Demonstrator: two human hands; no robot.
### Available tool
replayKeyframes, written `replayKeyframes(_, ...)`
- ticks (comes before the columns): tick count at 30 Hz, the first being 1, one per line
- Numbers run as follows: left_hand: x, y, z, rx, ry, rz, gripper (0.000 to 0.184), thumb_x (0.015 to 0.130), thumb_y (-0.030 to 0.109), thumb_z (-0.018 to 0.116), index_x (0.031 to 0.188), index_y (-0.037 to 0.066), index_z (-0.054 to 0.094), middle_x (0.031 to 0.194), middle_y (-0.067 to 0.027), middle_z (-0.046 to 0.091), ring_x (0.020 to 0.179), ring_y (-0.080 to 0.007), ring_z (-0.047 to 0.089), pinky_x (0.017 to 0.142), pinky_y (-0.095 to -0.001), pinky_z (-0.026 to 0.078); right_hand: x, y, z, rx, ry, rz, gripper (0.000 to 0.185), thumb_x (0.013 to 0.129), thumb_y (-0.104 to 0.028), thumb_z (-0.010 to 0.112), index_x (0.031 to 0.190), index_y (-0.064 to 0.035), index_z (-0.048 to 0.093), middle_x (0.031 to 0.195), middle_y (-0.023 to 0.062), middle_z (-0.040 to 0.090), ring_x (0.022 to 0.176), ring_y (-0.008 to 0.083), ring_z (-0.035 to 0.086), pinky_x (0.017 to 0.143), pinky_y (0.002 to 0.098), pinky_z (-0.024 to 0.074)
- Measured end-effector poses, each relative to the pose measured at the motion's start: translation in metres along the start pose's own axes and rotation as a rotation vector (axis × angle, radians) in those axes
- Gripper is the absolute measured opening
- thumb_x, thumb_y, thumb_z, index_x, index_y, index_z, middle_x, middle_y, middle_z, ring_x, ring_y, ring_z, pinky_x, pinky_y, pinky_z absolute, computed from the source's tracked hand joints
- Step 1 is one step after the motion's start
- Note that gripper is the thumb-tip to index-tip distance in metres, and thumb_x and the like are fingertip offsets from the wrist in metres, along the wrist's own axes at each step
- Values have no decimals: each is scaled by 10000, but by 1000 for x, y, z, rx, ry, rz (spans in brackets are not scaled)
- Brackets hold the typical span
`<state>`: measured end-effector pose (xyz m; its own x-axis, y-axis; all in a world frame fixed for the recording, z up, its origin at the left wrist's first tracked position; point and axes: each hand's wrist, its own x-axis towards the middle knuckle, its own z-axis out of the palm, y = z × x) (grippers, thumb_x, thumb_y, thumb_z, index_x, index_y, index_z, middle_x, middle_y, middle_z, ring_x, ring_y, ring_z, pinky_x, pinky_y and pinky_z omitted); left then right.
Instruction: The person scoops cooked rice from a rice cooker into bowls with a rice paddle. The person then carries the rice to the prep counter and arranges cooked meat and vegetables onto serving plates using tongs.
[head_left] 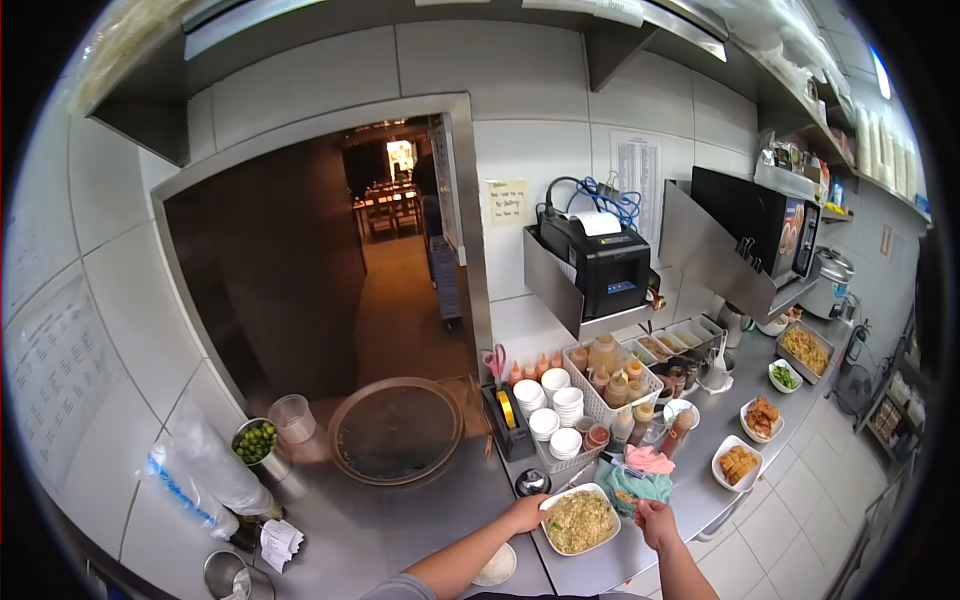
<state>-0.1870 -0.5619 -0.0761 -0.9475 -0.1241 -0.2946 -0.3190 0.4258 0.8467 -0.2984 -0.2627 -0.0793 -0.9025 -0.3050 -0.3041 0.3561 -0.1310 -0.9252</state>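
Observation:
My left hand (530,512) grips the left rim of a square white dish (581,519) filled with a yellowish, rice-like food. To the dish's right, my right hand (655,522) has its fingers closed by a bunched teal cloth (645,487). What those fingers pinch is too small to make out. A pink cloth (650,459) lies on top of the teal one. Just below my left wrist is a small bowl of white food (496,566).
A round brown tray (396,430) lies on the left counter beneath the pass-through window. Stacked white cups (543,424) and a basket of sauce bottles (610,385) stand behind the dish. Fried food sits in white bowls (737,464) to the right. A black printer (600,265) is mounted above.

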Motion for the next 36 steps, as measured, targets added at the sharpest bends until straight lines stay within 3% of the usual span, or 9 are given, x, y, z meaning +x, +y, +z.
replayKeyframes(2,-10,3,-2,28,-4,-24,456,902,162,588,1352,116,528,860,-95,695,693,-197,654,691,-352,530,-2,10,6,40,-6,56,149,978,-204,585,911,-72,594,714,11,552,567,125,500,544,264,446)
replayKeyframes(5,-28,15,-11,205,-9,-56,473,932,268,576,1382,136,513,948,-126,702,828,-222,680,784,-363,529,0,37,2,203,72,152,192,982,-281,577,889,-120,529,668,11,506,550,133,492,496,292,433)
replayKeyframes(8,-67,27,-28,526,83,-23,762,882,549,575,1510,202,318,1433,-187,455,1333,-321,441,1049,-434,401,-3,62,-12,296,177,196,196,984,-293,572,927,-111,526,667,17,513,548,144,496,495,305,433)
replayKeyframes(10,-101,17,-40,622,-41,23,997,771,660,646,1551,269,162,1536,-187,290,1363,-413,362,1056,-492,385,-16,59,-19,320,174,203,204,988,-299,562,934,-106,523,656,27,519,536,154,493,492,317,431)
replayKeyframes(14,-167,17,-33,768,-209,-88,1120,677,641,744,1547,343,105,1539,-203,249,1324,-462,377,1045,-528,390,-35,63,-31,379,92,161,228,1004,-315,525,935,-97,521,643,41,530,513,161,490,490,321,432)
replayKeyframes(22,-185,-9,-6,739,64,-29,1222,608,383,877,1537,400,82,1496,-221,286,1260,-467,418,1014,-521,435,-45,63,-20,335,108,46,237,1018,-274,488,950,-58,556,625,18,525,493,140,517,439,266,436)
replayKeyframes(27,-184,-8,-4,623,245,14,1278,547,412,901,1551,301,118,1469,-220,364,1296,-449,399,1028,-525,414,-50,21,-18,-79,304,-247,284,994,-311,530,822,-86,548,599,-33,455,512,65,434,448,224,345)
replayKeyframes(29,-188,-12,1,542,343,73,1228,550,397,893,1542,255,183,1457,-202,383,1287,-413,406,1033,-482,420,-61,-27,5,-130,256,-385,285,1013,-272,493,1022,-23,632,653,-52,449,572,49,391,508,212,313)
replayKeyframes(36,-175,-23,4,468,585,137,1209,558,255,908,1522,86,197,1498,-214,335,1373,-391,337,1104,-464,338,-75,-42,39,-222,-1,-272,341,1024,-321,494,1128,-30,638,723,-30,535,605,61,465,550,220,401)
